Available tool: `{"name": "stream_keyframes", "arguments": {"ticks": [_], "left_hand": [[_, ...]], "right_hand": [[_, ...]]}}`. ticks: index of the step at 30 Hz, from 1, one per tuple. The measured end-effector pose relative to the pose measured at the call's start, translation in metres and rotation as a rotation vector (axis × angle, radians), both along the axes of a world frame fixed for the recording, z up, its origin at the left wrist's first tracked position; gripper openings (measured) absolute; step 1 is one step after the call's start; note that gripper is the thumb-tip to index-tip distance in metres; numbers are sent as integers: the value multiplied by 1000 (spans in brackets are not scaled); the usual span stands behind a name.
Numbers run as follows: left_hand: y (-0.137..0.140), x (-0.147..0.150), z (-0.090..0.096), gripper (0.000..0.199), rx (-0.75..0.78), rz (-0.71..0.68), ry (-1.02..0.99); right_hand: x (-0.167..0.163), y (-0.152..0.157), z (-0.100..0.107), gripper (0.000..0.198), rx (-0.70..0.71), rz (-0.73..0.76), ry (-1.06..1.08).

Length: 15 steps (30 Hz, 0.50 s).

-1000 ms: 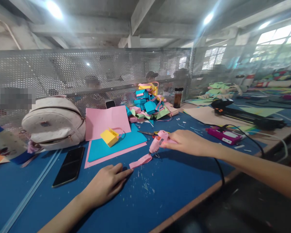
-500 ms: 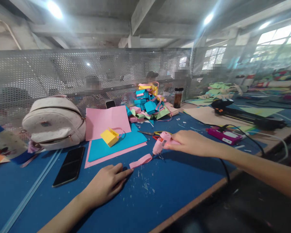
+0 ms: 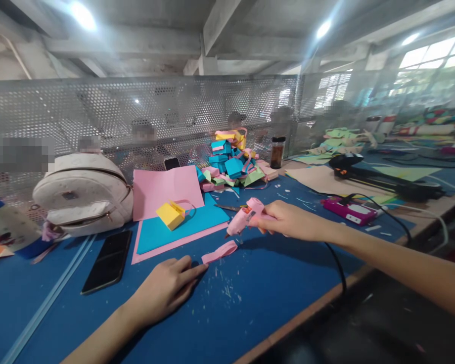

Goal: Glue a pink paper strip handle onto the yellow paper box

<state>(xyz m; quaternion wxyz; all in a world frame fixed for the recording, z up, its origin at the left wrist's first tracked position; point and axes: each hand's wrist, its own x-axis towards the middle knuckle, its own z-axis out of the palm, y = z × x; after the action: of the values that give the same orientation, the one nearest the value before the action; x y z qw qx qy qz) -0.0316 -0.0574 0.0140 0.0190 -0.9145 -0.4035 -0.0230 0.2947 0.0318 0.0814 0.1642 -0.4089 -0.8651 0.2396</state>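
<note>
My right hand point(image 3: 284, 220) grips a pink hot glue gun point(image 3: 244, 218), its nozzle tilted down to the left, above the table and apart from the strip. Beneath it lies a pink paper strip point(image 3: 222, 252), folded over into a flat loop. My left hand point(image 3: 172, 283) rests on the blue table point(image 3: 273, 298), index finger stretched out with its tip on the strip's left end and the other fingers loosely bent. Behind the hands, a small yellow paper box point(image 3: 170, 216) with a pink band lies on blue and pink sheets point(image 3: 182, 233). Scissors point(image 3: 227, 207) are partly hidden behind the glue gun.
A heap of coloured paper boxes point(image 3: 231, 162) stands at the back beside a bottle point(image 3: 277, 152). On the left are a white backpack point(image 3: 85, 197) and a black phone point(image 3: 106, 263). A purple power strip point(image 3: 349, 211) and cables lie right, and a perforated screen point(image 3: 197, 101) runs behind.
My right hand has moved the glue gun up and slightly left, away from the strip's looped end, and tilted its nozzle further left. My left hand stays on the strip.
</note>
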Motion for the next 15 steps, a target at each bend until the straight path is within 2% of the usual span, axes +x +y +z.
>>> {"name": "stream_keyframes", "arguments": {"ticks": [7,12,15], "left_hand": [[0,0,-1,42,4,4,3],[1,0,-2,42,-3,5,1],[1,0,-2,42,-3,2,1]], "right_hand": [[7,22,-13,50,140,-104,-51],[20,37,-25,49,14,-161,24],[28,45,-32,51,-38,-122,53]]}}
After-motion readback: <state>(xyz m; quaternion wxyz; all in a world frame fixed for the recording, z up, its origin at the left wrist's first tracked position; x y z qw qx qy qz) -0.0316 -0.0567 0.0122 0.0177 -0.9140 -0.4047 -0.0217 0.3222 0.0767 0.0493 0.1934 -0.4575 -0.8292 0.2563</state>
